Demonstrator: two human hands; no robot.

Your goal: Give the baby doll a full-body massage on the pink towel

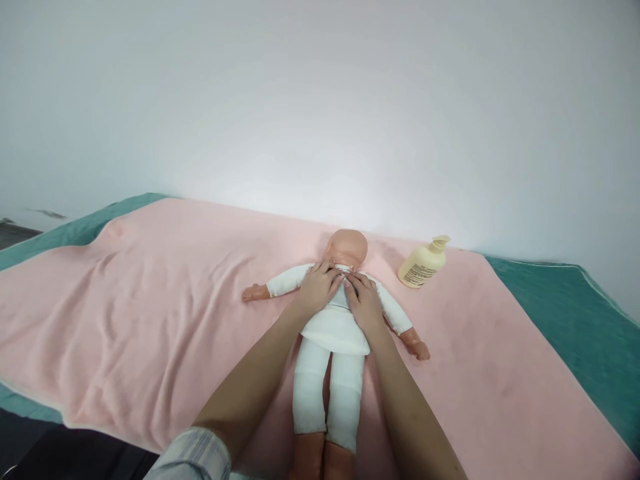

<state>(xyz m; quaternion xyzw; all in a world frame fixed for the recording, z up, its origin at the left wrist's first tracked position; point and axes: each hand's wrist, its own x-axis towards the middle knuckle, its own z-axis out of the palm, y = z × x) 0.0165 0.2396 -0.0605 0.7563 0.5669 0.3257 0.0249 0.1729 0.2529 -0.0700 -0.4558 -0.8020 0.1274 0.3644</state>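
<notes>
A baby doll (336, 333) with a white cloth body lies stretched out on a pink blanket (200, 333), its head at the far end and its arms spread to both sides. My left hand (321, 285) rests flat on the left side of its upper back or chest, fingers extended toward the neck. On the other side, my right hand (363, 297) lies flat in the same way, fingers pointing up and inward. Both hands touch the doll without gripping it. Which way the doll faces is hard to tell, since no facial features show.
A pale yellow pump bottle (423, 265) stands on the blanket, right of the doll's head. Under the blanket, a green cover (565, 320) shows at the right and left edges. A white wall (320, 107) rises directly behind.
</notes>
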